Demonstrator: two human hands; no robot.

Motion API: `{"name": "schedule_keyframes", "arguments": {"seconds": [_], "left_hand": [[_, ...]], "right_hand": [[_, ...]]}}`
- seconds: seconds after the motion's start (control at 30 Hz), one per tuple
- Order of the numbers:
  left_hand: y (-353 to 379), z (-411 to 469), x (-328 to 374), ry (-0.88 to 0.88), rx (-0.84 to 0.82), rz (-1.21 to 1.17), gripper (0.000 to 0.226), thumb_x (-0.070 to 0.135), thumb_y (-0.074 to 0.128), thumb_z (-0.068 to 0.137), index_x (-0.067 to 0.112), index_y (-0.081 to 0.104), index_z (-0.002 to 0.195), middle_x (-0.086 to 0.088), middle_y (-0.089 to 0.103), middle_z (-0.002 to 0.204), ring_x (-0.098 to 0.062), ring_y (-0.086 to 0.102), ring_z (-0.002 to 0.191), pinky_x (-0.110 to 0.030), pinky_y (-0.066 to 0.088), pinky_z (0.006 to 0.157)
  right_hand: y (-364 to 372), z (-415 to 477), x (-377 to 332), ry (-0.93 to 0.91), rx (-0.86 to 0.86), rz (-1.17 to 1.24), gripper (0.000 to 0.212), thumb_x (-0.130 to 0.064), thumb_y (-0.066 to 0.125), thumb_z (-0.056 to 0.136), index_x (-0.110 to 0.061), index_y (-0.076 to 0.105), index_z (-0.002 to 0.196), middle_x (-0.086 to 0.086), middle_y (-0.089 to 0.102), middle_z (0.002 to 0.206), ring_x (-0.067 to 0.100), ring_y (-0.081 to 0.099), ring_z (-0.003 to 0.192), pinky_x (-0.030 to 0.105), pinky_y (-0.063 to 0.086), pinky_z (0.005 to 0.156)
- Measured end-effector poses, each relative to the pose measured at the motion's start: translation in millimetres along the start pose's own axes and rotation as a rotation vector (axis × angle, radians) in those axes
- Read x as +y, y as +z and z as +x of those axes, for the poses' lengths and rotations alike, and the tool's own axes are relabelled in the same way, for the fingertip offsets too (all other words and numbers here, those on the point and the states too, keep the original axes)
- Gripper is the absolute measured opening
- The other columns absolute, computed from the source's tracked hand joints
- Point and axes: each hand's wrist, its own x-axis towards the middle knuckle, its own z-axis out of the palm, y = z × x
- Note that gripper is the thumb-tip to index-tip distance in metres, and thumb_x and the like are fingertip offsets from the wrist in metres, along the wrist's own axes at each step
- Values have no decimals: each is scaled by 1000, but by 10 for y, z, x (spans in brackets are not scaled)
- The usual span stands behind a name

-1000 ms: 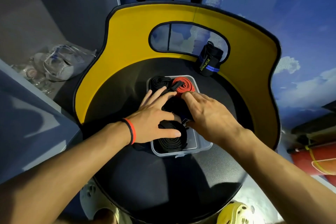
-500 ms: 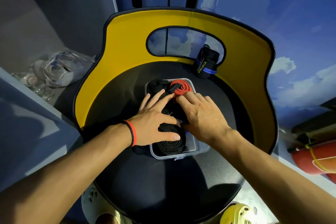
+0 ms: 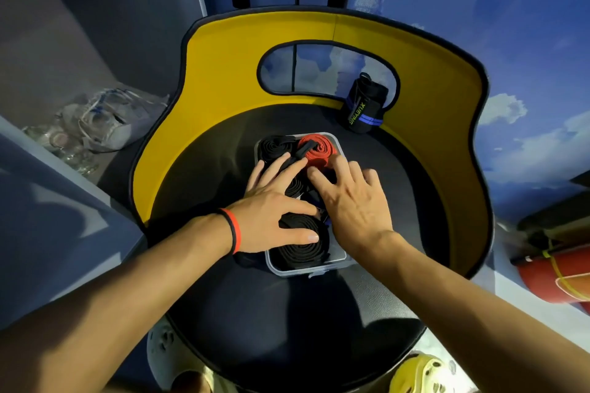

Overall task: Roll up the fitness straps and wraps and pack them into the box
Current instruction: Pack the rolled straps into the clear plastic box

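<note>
From the head camera we see the clear plastic box (image 3: 306,269) on the black chair seat (image 3: 287,329), holding a red rolled strap (image 3: 319,150) and a far black roll (image 3: 274,147). Our left hand (image 3: 271,210) lies flat, fingers straight, pressing the near black roll (image 3: 303,246). Our right hand (image 3: 354,201), fingers spread, presses down beside the red one. A black wrist wrap (image 3: 364,105) leans on the yellow chair back (image 3: 223,80), outside the box.

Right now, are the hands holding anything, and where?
Nothing is held. The left hand and right hand press flat on rolled straps in the box.
</note>
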Motion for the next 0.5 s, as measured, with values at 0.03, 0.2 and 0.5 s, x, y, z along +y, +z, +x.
{"name": "schedule_keyframes", "arguments": {"seconds": [0.03, 0.2, 0.5], "left_hand": [[1, -6, 2, -1, 10, 1, 52, 79, 45, 80, 54, 61, 123, 9, -14, 167, -15, -31, 148, -50, -17, 120], [-3, -45, 14, 9, 39, 19, 48, 78, 44, 82, 55, 59, 121, 20, -8, 165, -15, -27, 150, -52, -13, 121], [-96, -72, -54, 29, 8, 17, 44, 79, 43, 82, 63, 54, 122, 28, 2, 162, -9, -27, 149, -50, -9, 123]], "right_hand": [[12, -6, 31, -19, -2, 13, 98, -23, 81, 69, -29, 29, 152, 10, 39, 130, 27, 43, 107, 38, 40, 83], [-199, -37, 443, -166, -224, 608, 103, -26, 82, 75, -27, 23, 159, -1, 33, 149, 19, 32, 138, 32, 39, 112], [1, 502, 913, 269, 34, 622, 66, -14, 64, 89, -14, 44, 152, 13, 37, 156, 34, 39, 142, 40, 38, 114]]}}
